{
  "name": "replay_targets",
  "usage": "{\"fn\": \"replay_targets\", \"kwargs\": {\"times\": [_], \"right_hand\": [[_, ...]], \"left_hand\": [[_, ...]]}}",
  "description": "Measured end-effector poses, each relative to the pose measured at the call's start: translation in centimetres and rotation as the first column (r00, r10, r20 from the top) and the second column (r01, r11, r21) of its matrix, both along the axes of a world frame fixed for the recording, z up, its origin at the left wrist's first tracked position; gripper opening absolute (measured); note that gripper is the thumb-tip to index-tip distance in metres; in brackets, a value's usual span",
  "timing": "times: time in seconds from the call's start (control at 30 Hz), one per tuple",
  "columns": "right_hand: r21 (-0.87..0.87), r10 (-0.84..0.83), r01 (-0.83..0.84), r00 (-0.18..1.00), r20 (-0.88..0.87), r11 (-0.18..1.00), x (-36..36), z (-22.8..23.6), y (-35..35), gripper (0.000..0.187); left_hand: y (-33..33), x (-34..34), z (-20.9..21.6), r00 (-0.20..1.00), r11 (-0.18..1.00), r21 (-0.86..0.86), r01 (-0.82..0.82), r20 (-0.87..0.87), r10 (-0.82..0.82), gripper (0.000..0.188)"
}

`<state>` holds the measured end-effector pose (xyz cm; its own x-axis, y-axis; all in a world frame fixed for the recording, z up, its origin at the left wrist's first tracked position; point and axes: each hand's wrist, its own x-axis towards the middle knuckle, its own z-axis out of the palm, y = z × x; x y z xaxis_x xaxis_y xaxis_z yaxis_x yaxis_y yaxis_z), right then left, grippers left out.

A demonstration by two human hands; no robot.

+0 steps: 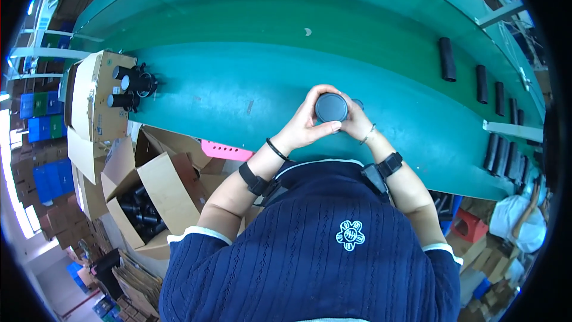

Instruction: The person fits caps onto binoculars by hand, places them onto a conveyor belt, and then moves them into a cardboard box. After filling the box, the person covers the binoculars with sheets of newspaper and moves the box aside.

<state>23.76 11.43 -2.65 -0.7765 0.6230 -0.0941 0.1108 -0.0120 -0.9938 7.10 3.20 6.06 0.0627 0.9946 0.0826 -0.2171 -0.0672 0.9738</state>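
Note:
A black cylinder (pixel 331 109) with a flat round end facing up sits between my hands, above the green work table (pixel 238 77). My left hand (pixel 302 126) curls around its left side, thumb across the near edge. From the right, my right hand (pixel 358 124) closes against the same piece, its fingers partly hidden behind it. A small dark part (pixel 358 103) shows just beyond the right hand; I cannot tell whether it belongs to the cylinder.
At the table's left end stand several black cylinders with ring fittings (pixel 134 83), beside a cardboard box (pixel 98 92). Black tubes (pixel 447 59) lie along the right side. An open carton (pixel 170 194) of black parts and a pink perforated piece (pixel 226 150) are near the front edge.

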Motion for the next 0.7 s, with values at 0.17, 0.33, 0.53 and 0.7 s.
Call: {"fn": "replay_targets", "kwargs": {"times": [0.17, 0.33, 0.53, 0.7], "right_hand": [[-0.142, 0.152, -0.152, 0.988, -0.012, 0.978, 2.0, 1.2, 1.4, 0.069], [-0.107, 0.119, -0.123, 0.992, -0.042, 0.987, 2.7, 1.0, 2.1, 0.072], [-0.052, -0.377, 0.380, 0.924, 0.066, 0.923, 5.7, -0.7, 12.4, 0.079], [0.559, -0.661, 0.351, 0.402, 0.634, 0.751, 6.9, -0.8, 22.4, 0.077]], "left_hand": [[2.2, 0.8, -0.3, 0.992, 0.992, -0.126, 0.003, 0.127, 0.013, 0.068], [3.2, 1.3, -1.0, 0.989, 0.993, -0.108, -0.057, -0.142, 0.042, 0.073], [4.1, 0.8, -1.5, 0.943, 0.910, -0.291, -0.294, -0.246, 0.226, 0.093], [0.3, -1.2, -3.5, 0.937, 0.810, -0.471, -0.349, -0.204, 0.285, 0.035]]}}
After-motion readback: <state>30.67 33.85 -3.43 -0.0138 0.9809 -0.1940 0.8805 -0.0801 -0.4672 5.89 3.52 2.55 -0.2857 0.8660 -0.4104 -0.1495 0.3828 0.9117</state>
